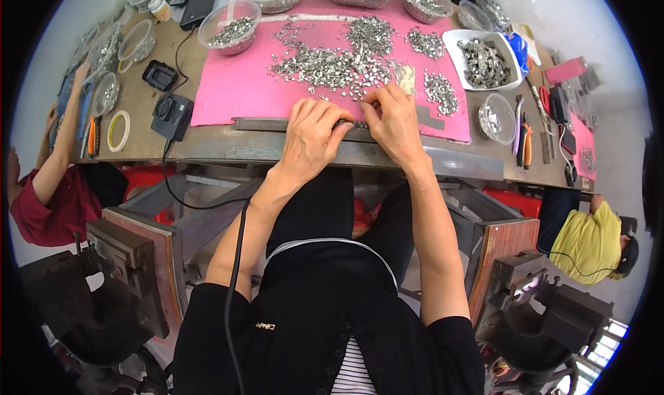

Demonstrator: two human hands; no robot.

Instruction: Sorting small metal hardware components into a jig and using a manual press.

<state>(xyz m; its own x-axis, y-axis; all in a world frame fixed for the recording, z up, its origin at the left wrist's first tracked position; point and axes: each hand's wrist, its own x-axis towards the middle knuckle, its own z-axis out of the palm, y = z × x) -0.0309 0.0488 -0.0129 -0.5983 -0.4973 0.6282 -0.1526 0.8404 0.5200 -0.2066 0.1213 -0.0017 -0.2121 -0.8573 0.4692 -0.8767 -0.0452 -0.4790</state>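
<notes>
Both hands meet at the front edge of a pink mat. My left hand is closed, its fingertips pressed at a long dark metal bar that lies along the edge. A small dark piece seems to show at its thumb, too covered to name. My right hand is closed in a pinch just right of it; what the fingers hold is hidden. Beyond the hands lies a spread pile of small shiny metal pieces. A worn pale block sits behind my right hand.
Clear plastic tubs of metal parts line the back. A white tray of parts stands right, near orange-handled pliers. A black adapter and tape roll lie left. Co-workers sit either side; machines flank my seat.
</notes>
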